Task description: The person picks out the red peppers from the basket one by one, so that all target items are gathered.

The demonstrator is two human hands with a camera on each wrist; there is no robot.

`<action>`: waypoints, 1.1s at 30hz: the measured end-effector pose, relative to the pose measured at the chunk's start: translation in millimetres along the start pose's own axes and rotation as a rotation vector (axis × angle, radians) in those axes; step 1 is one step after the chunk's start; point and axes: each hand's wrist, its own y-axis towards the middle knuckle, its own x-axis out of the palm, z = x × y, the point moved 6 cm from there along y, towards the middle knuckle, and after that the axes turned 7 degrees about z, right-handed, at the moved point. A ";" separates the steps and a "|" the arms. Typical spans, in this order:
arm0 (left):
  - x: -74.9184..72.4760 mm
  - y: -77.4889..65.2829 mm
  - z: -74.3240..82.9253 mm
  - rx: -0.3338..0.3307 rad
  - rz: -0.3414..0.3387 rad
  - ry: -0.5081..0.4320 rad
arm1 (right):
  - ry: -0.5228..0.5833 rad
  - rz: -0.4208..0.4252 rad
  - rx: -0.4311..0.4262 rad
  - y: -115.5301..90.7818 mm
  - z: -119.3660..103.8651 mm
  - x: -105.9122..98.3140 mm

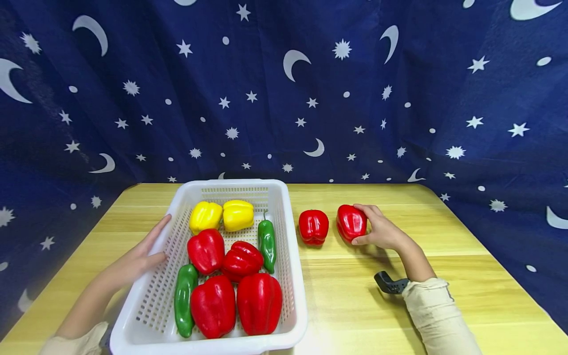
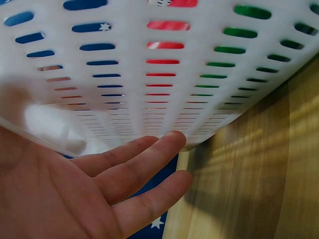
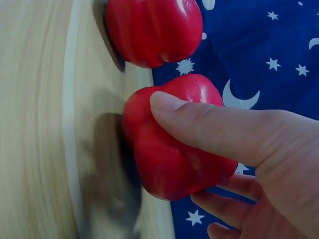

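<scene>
On the table's right half, my right hand (image 1: 379, 230) grips a red bell pepper (image 1: 351, 223). In the right wrist view its thumb lies across the bell pepper (image 3: 174, 144), with the fingers partly hidden behind. Just left of it stands a second red bell pepper (image 1: 313, 227). My left hand (image 1: 141, 256) is at the left side of a white plastic basket (image 1: 295, 301). Seen from the left wrist, the fingers (image 2: 149, 164) extend fairly straight below the slotted basket wall (image 2: 132, 64); whether they touch it is hard to tell.
Inside the basket lie two yellow bell peppers (image 1: 238, 215), several red bell peppers (image 1: 259, 303) and two long green peppers (image 1: 267, 244). Behind the wooden table (image 1: 337, 301) hangs a dark blue curtain (image 1: 266, 113) with moons and stars. A black device (image 1: 390, 283) sits at my right wrist.
</scene>
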 end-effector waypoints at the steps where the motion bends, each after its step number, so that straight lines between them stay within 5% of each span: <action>1: -0.1 0.1 0.0 0.003 0.000 -0.002 | -0.001 -0.005 0.003 0.0 0.2 0.5; 33: 0.6 -0.2 0.0 -0.001 -0.003 -0.035 | 0.012 -0.110 0.059 -4.2 -6.4 6.2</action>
